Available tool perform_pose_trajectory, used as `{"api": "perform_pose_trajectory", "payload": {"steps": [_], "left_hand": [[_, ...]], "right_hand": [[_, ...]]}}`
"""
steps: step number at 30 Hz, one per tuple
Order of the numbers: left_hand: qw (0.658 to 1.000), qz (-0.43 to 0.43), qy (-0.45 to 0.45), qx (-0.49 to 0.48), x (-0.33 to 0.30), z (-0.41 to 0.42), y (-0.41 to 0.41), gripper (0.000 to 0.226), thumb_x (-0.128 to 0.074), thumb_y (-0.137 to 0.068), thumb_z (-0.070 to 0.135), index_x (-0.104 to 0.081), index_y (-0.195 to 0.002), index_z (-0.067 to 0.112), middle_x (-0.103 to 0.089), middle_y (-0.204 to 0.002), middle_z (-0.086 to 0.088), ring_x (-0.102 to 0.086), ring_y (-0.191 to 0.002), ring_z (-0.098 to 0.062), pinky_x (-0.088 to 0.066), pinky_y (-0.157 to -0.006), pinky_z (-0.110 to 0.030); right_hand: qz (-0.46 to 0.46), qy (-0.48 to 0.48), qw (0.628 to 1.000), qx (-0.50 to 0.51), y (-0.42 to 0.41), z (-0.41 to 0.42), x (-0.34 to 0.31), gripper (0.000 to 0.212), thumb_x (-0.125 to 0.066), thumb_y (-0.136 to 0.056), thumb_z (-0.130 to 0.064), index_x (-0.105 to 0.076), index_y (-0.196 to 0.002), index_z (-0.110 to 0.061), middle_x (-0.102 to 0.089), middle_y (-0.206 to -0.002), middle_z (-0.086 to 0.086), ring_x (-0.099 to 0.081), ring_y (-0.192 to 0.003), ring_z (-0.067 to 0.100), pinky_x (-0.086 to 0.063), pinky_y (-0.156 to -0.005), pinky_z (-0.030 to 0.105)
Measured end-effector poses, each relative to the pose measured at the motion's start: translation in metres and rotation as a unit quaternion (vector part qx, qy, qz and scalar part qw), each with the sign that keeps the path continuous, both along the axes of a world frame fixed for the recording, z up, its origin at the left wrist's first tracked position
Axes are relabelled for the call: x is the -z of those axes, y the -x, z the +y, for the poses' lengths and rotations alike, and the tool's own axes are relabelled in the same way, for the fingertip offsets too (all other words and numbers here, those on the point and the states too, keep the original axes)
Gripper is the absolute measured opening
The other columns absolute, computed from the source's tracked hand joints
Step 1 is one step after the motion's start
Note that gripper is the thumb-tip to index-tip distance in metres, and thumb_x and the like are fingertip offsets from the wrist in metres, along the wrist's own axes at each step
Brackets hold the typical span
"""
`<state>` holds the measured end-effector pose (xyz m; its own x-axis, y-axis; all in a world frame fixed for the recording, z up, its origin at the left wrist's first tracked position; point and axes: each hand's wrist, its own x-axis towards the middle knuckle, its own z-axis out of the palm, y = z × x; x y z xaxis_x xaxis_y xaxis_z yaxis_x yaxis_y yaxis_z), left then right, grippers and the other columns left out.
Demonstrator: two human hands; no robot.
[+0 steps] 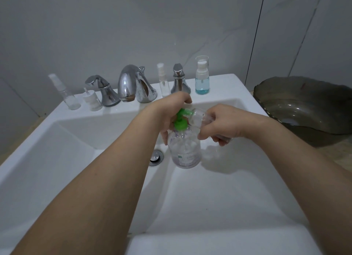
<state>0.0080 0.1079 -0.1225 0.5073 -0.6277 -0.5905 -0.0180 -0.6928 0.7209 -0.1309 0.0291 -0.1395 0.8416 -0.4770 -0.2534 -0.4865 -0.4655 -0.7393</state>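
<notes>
Over the round metal drain (156, 157), my left hand (170, 111) clamped the clear plastic green-pump bottle (187, 151), right hand (222, 122) gripped the small clear vial (197, 118), whose mouth was best held tight to the nozzle (186, 112).

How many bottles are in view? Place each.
6. On the sink ledge: tall clear sprayer far left, white-capped bottle beside it, slim sprayer right of the faucet, blue-liquid bottle rightmost. Left hand grips the green-pump bottle; right hand holds a small clear bottle.
</notes>
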Motion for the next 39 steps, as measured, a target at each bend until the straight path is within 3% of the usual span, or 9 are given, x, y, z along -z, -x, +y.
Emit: {"api": "perform_pose_trajectory", "payload": {"steps": [3,9,13,21,24,27,33,35,39], "left_hand": [[1.0,0.014,-0.008,0.002,-0.001,0.001,-0.001,0.047,-0.043,-0.089,0.042,-0.06,-0.123,0.014,-0.072,-0.113,-0.012,-0.065,-0.104,-0.037,-0.03,-0.097,-0.08],[0.997,-0.074,-0.01,-0.024,0.0,0.0,0.011,0.026,-0.039,-0.093,0.024,-0.057,-0.106,0.009,-0.068,-0.104,-0.017,-0.064,-0.097,-0.038,-0.044,-0.088,-0.075],[0.993,-0.105,-0.02,-0.048,0.009,-0.002,0.011,0.032,-0.038,-0.09,0.02,-0.062,-0.107,0.006,-0.069,-0.105,-0.019,-0.066,-0.097,-0.04,-0.052,-0.082,-0.065],[0.993,-0.107,-0.017,-0.054,0.011,-0.004,0.01,0.028,-0.037,-0.092,0.022,-0.058,-0.102,0.007,-0.068,-0.104,-0.02,-0.066,-0.099,-0.04,-0.051,-0.089,-0.063],[0.996,-0.083,-0.015,-0.042,0.01,-0.003,0.007,0.03,-0.041,-0.088,0.03,-0.059,-0.103,0.011,-0.07,-0.106,-0.015,-0.066,-0.098,-0.038,-0.048,-0.091,-0.063],[1.0,-0.02,0.0,-0.015,0.006,-0.002,0.0,0.045,-0.045,-0.085,0.041,-0.059,-0.119,0.014,-0.073,-0.113,-0.013,-0.067,-0.101,-0.037,-0.04,-0.093,-0.072],[0.998,0.07,-0.003,0.004,-0.002,0.003,-0.009,0.049,-0.042,-0.088,0.042,-0.058,-0.124,0.012,-0.071,-0.117,-0.012,-0.063,-0.109,-0.039,-0.02,-0.1,-0.083],[0.998,0.054,-0.013,0.006,-0.003,0.003,-0.005,0.044,-0.042,-0.09,0.038,-0.058,-0.121,0.012,-0.07,-0.118,-0.014,-0.062,-0.109,-0.04,-0.022,-0.098,-0.084],[0.999,-0.042,-0.032,-0.008,0.003,-0.002,0.002,0.034,-0.038,-0.092,0.025,-0.059,-0.116,0.012,-0.069,-0.112,-0.014,-0.063,-0.103,-0.038,-0.039,-0.084,-0.082]], "right_hand": [[0.0,0.0,1.0,0.001,0.001,0.001,0.0,0.018,-0.075,-0.076,-0.014,-0.062,-0.081,-0.003,-0.058,-0.055,0.011,-0.05,-0.042,0.021,-0.048,-0.052,0.03],[0.01,0.005,1.0,0.004,0.001,0.0,0.0,0.021,-0.075,-0.076,-0.015,-0.063,-0.084,0.0,-0.059,-0.057,0.011,-0.051,-0.043,0.022,-0.049,-0.053,0.031],[0.031,0.003,0.999,-0.008,0.001,0.001,0.001,0.019,-0.075,-0.076,-0.014,-0.061,-0.08,-0.001,-0.058,-0.056,0.012,-0.051,-0.041,0.022,-0.047,-0.052,0.03],[0.036,0.01,0.999,-0.01,0.0,0.002,0.001,0.018,-0.074,-0.077,-0.014,-0.061,-0.077,-0.002,-0.058,-0.055,0.012,-0.051,-0.041,0.023,-0.047,-0.05,0.027],[0.025,0.006,1.0,-0.005,0.001,0.001,0.001,0.018,-0.075,-0.076,-0.014,-0.063,-0.08,-0.001,-0.057,-0.054,0.01,-0.05,-0.04,0.021,-0.048,-0.05,0.028],[0.011,0.004,1.0,0.005,0.001,0.0,0.001,0.019,-0.075,-0.076,-0.013,-0.062,-0.083,-0.001,-0.058,-0.057,0.012,-0.05,-0.042,0.022,-0.048,-0.05,0.028],[0.012,-0.002,1.0,0.001,0.0,-0.001,0.001,0.018,-0.075,-0.076,-0.013,-0.062,-0.082,-0.002,-0.058,-0.058,0.014,-0.051,-0.043,0.022,-0.048,-0.052,0.029],[0.011,0.0,1.0,-0.001,0.001,-0.001,0.001,0.017,-0.075,-0.076,-0.013,-0.061,-0.078,-0.004,-0.058,-0.058,0.014,-0.051,-0.042,0.022,-0.048,-0.052,0.029],[0.013,0.005,1.0,-0.004,0.0,-0.001,0.001,0.018,-0.074,-0.077,-0.014,-0.059,-0.074,-0.004,-0.058,-0.057,0.014,-0.051,-0.041,0.022,-0.048,-0.051,0.028]]}}
